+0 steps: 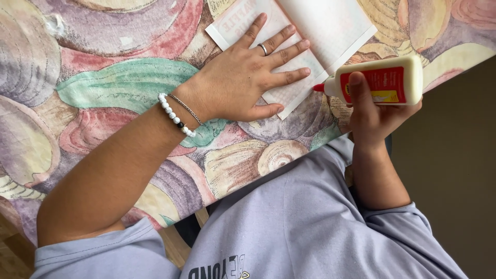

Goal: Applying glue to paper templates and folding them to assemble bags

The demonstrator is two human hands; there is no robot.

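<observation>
My left hand [243, 77] lies flat, palm down, on a white sheet of paper [330, 26], its fingers spread and pointing right. It wears a ring, and a white bead bracelet and a thin chain sit on the wrist. My right hand [372, 116] grips a white glue bottle [385, 81] with a red label, held on its side. The bottle's red nozzle points left and meets the right edge of the paper, close to my left fingertips. The paper has faint print and lies near the table's edge.
The table carries a cloth [103, 88] with a large shell pattern in pink, green, purple and cream. Its edge runs diagonally from lower left to upper right. My lavender shirt [299, 222] fills the lower middle, and dark floor lies at the right.
</observation>
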